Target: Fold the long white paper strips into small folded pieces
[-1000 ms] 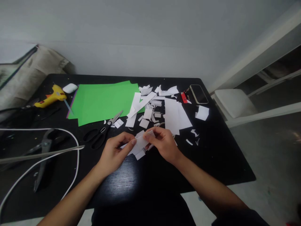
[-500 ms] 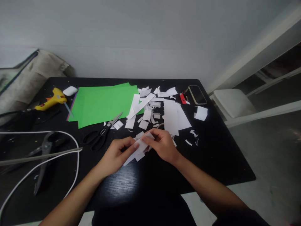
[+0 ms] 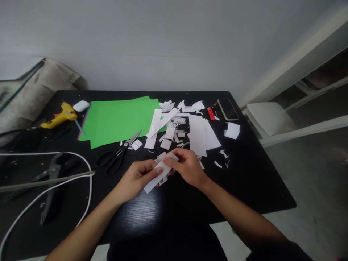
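White paper [image 3: 154, 183], cut as a narrow, straight-edged strip, lies between the two hands, above the near part of the dark bench [image 3: 190, 203]. At its nine o'clock side the left hand [image 3: 138, 177] has its grip clamped on it, thumb flat across the upper face; at its two o'clock side the right hand [image 3: 187, 165] pinches the far portion, thumb on top near that end. Its long axis runs from about seven o'clock to about one o'clock, the lower end jutting free past the left thumb. The strip looks smooth and matte, its broad face turned up toward the camera. Taking the strip as the clock's centre, scissors [image 3: 119, 152] with black loop handles and grey metal blades lie at ten o'clock, their tips reaching the edge of smooth, flat green sheets [image 3: 119, 121] at eleven. Farther out at ten sits a yellow glue gun [image 3: 63, 116] with a translucent stick-like piece beside its front. At twelve to one o'clock, scraps [image 3: 170, 133] make a loose litter of small squares, curls and crumpled bits; larger flat white sheets [image 3: 198, 136] overlap at about one. A phone [image 3: 228, 109] with rounded corners rests farther out between one and two, beside a small red object [image 3: 211, 114].
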Tool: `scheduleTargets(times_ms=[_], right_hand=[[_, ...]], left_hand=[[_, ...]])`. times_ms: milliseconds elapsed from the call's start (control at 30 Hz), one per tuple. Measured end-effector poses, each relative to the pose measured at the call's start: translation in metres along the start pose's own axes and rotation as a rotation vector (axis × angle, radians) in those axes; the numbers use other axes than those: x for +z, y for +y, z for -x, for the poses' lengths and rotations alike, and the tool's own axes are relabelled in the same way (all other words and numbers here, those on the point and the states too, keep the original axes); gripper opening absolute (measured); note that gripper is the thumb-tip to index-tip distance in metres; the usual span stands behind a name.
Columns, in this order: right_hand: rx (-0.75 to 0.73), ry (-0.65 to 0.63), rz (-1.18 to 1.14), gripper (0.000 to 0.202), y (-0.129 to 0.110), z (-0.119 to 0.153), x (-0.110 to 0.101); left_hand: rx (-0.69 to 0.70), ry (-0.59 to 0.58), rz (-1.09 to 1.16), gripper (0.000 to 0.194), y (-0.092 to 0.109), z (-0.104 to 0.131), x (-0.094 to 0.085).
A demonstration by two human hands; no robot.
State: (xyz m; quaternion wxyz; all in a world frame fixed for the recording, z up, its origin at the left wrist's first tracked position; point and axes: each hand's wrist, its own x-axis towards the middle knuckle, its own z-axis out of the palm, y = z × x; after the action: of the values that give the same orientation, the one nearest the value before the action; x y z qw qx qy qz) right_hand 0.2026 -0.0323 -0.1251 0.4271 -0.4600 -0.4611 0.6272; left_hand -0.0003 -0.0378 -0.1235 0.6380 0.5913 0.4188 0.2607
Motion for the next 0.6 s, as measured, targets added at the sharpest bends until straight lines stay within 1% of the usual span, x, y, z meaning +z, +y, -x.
scheduleTargets(times_ms=[333,467,600], right_hand=[[0.001,0.007,-0.001,0.025,0.0015,-0.0027,-0.0013],[-0.010,0.012,0.026,0.023,0.0016,-0.0012,0.0004],[-0.018,0.005,0.045,0.020,0.0003,0.0014,0.0020]], left_hand=[[-0.006,-0.026,0.020,0.035,-0.0028,-0.0003,-0.0004],[-0.054,-0.047,0.071,0.028,0.0002,-0.0007,-0.0002],[-0.137,-0.073,0.134,0.018,0.0031,-0.0011,0.0019]])
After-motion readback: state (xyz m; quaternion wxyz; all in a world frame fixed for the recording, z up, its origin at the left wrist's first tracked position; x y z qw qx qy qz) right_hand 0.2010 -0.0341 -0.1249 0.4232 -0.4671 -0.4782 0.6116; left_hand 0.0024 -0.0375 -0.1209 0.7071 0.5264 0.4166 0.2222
